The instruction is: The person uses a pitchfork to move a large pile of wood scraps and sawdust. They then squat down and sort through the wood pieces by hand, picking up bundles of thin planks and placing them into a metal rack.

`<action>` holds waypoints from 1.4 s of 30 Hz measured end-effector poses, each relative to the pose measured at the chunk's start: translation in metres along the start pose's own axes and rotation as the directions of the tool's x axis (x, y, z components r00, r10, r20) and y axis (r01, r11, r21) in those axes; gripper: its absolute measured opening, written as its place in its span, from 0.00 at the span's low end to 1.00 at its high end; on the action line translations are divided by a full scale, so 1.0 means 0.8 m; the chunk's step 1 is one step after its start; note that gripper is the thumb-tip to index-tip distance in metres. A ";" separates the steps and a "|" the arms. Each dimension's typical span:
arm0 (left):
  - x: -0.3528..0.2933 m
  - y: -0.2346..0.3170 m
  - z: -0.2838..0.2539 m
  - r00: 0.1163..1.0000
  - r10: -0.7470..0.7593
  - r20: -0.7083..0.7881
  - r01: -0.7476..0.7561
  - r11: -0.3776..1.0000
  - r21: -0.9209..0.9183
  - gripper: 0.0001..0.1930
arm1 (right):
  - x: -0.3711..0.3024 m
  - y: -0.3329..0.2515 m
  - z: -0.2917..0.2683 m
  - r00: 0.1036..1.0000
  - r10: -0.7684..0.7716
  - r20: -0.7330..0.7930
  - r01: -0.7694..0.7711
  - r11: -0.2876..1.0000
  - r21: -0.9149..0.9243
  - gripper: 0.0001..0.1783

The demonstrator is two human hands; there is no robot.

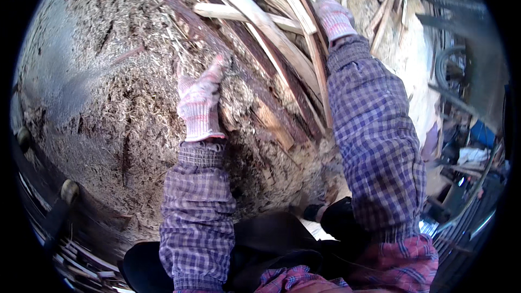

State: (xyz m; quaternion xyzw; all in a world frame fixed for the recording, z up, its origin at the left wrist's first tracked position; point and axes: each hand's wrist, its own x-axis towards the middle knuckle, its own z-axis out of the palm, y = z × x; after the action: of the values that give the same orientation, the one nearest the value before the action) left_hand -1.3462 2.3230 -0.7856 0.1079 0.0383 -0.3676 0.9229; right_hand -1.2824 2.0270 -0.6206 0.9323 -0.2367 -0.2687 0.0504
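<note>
Both my hands wear pale knitted gloves with reddish marks, below blue-and-white checked sleeves. My left hand point(201, 97) reaches over the wood shavings at the left side of a pile of long wood strips point(266, 27). Its thumb and fingers are spread apart, with the thumb close to a dark bark-edged strip point(209, 35). My right hand point(335, 19) lies against the far right side of the pile, beside a brown-edged strip point(316, 49). The right fingertips are blurred and partly hidden, so their grip does not show. The strips lie slanted, several crossing one another.
A broad mound of shavings and sawdust point(108, 103) spreads to the left. More broken wood pieces point(388, 5) lie at the far right. Dark metal machinery point(461, 49) stands along the right edge. Rails with a round roller point(69, 191) run at the lower left.
</note>
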 end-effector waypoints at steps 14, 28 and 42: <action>-0.002 0.009 0.114 0.802 0.223 -0.555 0.006 0.925 0.380 0.27 | -0.105 0.002 -0.051 0.965 -0.041 -0.261 0.184 0.812 0.554 0.39; -0.002 0.005 0.108 0.808 0.368 -0.460 0.037 0.748 0.663 0.18 | -0.224 0.014 -0.082 0.914 0.045 0.403 0.078 0.956 -0.283 0.26; -0.004 0.000 0.109 0.801 0.420 -0.427 0.124 0.582 0.804 0.19 | -0.057 0.073 0.018 0.985 0.109 0.136 -0.175 0.598 0.782 0.44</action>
State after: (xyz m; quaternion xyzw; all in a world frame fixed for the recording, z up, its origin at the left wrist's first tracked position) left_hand -1.3491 2.3050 -0.7006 0.6189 0.1367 -0.2102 0.7443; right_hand -1.3481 1.9974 -0.5984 0.8261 -0.4060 -0.1659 -0.3538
